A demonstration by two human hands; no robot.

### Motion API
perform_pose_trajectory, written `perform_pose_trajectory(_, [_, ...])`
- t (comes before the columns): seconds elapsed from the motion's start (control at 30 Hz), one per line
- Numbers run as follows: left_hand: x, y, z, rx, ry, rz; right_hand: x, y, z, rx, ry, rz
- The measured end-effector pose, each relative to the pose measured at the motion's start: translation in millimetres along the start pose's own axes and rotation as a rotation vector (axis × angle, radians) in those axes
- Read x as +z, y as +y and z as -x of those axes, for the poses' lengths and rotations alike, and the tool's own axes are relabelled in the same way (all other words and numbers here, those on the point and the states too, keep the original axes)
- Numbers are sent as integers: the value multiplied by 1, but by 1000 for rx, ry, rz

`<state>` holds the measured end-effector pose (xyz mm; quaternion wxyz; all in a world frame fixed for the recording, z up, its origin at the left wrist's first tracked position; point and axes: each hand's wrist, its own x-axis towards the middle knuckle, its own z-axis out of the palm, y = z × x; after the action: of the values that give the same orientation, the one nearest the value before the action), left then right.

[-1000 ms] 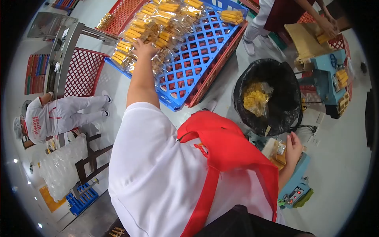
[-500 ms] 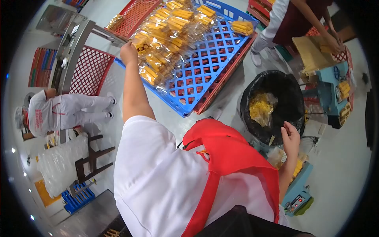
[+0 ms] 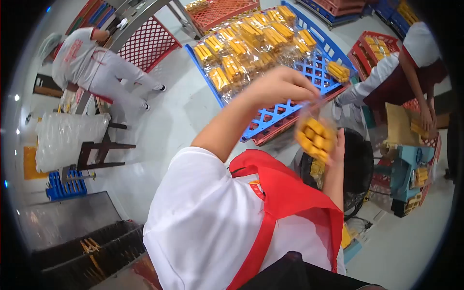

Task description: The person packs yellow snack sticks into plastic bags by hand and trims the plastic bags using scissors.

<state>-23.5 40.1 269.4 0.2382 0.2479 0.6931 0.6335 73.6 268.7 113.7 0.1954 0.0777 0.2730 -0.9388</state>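
Bearing packets [image 3: 237, 47] laid flat, presumably for stability, the blue lattice crate [image 3: 256, 126] stands beyond the black-lined bin [image 3: 358, 169]. Left hand [image 3: 282, 87] pinches the top of a clear bag of yellow sticks [image 3: 315, 137], suspended before the bin; right hand [image 3: 339, 147] alongside, perhaps steadying, grip indeterminable. Bag's neck points handward; stick axes apparently run cameraward, ends showing, blurred.

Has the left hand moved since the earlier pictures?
Yes: judged against the blue crate, the left hand has moved rightward in the view, away from the crate's left side.
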Motion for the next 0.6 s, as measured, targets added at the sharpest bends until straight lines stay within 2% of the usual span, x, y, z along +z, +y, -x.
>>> perform_pose_trajectory(0.03, [12, -1, -10, 8, -25, 142, -39, 12, -3, -114, 59, 546])
perform_pose_trajectory(0.07, [19, -2, -18, 20, -46, 282, -45, 17, -4, -167, 55, 821])
perform_pose_trajectory(0.1, [21, 6, -25, 9, -47, 179, -50, 22, -5, -225, 67, 1095])
perform_pose_trajectory(0.17, [33, 7, -41, -6, -32, 93, 18, 17, 16, -165, -294, -17])
perform_pose_trajectory(0.2, [42, 1, -50, 109, -131, 343, 20, 16, 21, -153, -295, -13])
perform_pose_trajectory(0.27, [57, -16, -60, 229, -241, 592, 20, 12, 28, -235, -140, -92])
perform_pose_trajectory(0.33, [77, -35, -59, 412, -427, 656, 32, 0, 32, -249, -115, -64])
perform_pose_trajectory(0.4, [93, -49, -59, 355, -496, 760, 38, -15, 40, -313, -31, -39])
perform_pose_trajectory(0.47, [98, -56, -68, 275, -368, 667, 42, -29, 41, -271, -2, -92])
perform_pose_trajectory(0.53, [98, -59, -70, 75, -354, 834, 45, -26, 51, -265, 21, -142])
perform_pose_trajectory(0.6, [97, -52, -74, 89, -416, 941, 38, -21, 55, -295, 43, -195])
